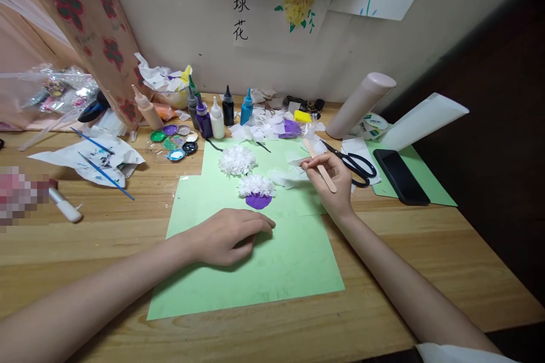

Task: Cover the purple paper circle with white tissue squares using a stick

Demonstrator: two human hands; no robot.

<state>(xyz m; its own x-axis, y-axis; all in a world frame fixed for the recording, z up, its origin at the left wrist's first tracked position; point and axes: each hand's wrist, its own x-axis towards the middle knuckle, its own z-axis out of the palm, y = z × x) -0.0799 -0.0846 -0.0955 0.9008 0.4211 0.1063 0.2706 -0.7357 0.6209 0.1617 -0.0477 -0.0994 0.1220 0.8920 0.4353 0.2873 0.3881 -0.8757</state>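
Observation:
My left hand (232,235) rests palm down on the green paper (272,272), fingers loosely stretched and nothing in them. Just beyond its fingertips lies a purple paint patch (258,201), its upper half covered by ruffled white tissue pieces (256,185). Behind that sits a fuller round white tissue flower (237,160). To the right, my right hand (338,195) is closed on a flat wooden craft stick (327,180) that slants up and left. Its fingertips are beside loose white tissue strips (289,177); whether they also pinch tissue I cannot tell.
Black-handled scissors (360,165) and a phone (401,177) lie right of my right hand. Several paint bottles (217,119) and paint-filled caps (170,144) stand behind on the left. Blue brushes (106,176) lie on crumpled tissue. A paper roll (361,105) leans near the wall.

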